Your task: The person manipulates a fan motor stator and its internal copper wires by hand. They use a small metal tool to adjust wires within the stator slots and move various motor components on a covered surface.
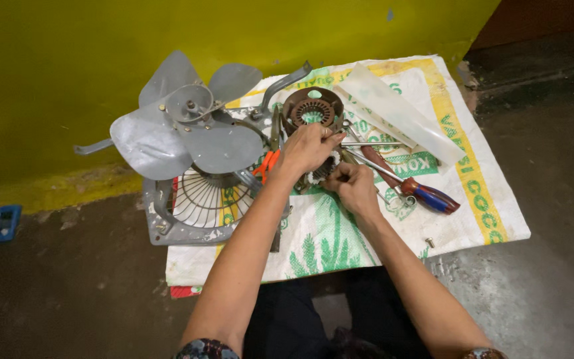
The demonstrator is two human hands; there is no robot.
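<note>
My left hand (307, 147) lies over a small motor part (321, 169) near the middle of the woven sack (340, 239) spread on the floor; its fingers are curled down and pressed together on top of the part, so most of it is hidden and I see only a pale toothed edge beneath my knuckles. My right hand (353, 187) sits just beside it on the near side, fingers bunched into a pinch against the same part; what they nip is too small to tell.

Just beyond my left hand, toward the sack's far edge, stands a rusty round motor housing (312, 110) with a coil ring inside. To its left, over the sack's left edge, a grey metal fan blade assembly (181, 126) rests on a wire fan guard (197, 199) in a square frame. Orange-handled pliers (265, 165) poke out beside my left wrist. Right of my hands lies a screwdriver with a red and blue handle (426, 195), tip pointing back toward my fingers, with a slim wrench (373, 166) close along it. A clear plastic sheet (400, 113) lies slanted toward the far right corner. A loose screw (430, 242) sits near the sack's near right edge. Off the sack, on the floor by the yellow wall (68, 66), is a small blue box (4, 223).
</note>
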